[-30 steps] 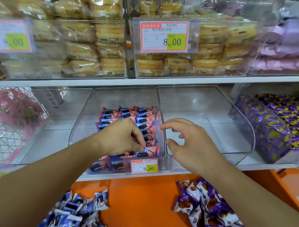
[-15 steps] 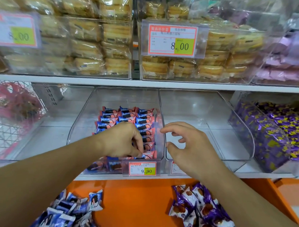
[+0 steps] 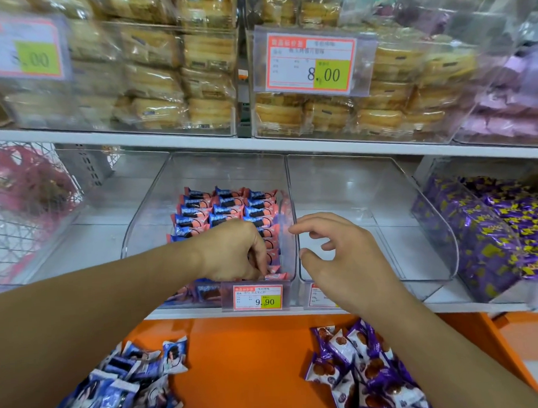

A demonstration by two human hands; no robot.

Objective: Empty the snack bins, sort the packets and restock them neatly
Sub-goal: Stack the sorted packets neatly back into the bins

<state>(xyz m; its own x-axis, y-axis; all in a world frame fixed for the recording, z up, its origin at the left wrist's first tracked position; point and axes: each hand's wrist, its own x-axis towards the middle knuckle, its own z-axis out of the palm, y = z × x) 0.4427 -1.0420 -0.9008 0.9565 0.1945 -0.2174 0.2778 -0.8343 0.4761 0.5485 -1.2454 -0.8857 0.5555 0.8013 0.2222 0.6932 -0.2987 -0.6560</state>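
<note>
- Overhead, upper shelf bins (image 3: 151, 85) of pale wrapped cakes fill the top of the frame; untouched, not part of the current step by the look of it.
- Centre frame: clear bin (image 3: 145, 215), partly filled. Pink-and-blue packets (image 3: 224, 205) stand on edge in tight rows from the back toward the front, likely so the faces read alike and more fit.
- Right of centre: second clear bin (image 3: 416, 216), nothing in it; judged to be awaiting its stock.
- Far right: bin of purple packets (image 3: 491, 240), heaped.
- Bottom of frame: orange ledge (image 3: 246, 359) serves as a sorting surface. Blue-and-white packets (image 3: 130, 382) piled lower left, purple-and-white packets (image 3: 364, 369) lower right, kept apart by kind.
- Left hand (image 3: 233, 251), centre: reaches into the filled bin, fingers curled down onto the front packets; it appears to pinch or press one into the row, which of the two I cannot tell.
- Right hand (image 3: 334, 256): hovers at the divide between the two bins, fingers loosely spread, holding nothing; probably ready to steady the row.
- Price tag (image 3: 258, 297) on the bin front.
</note>
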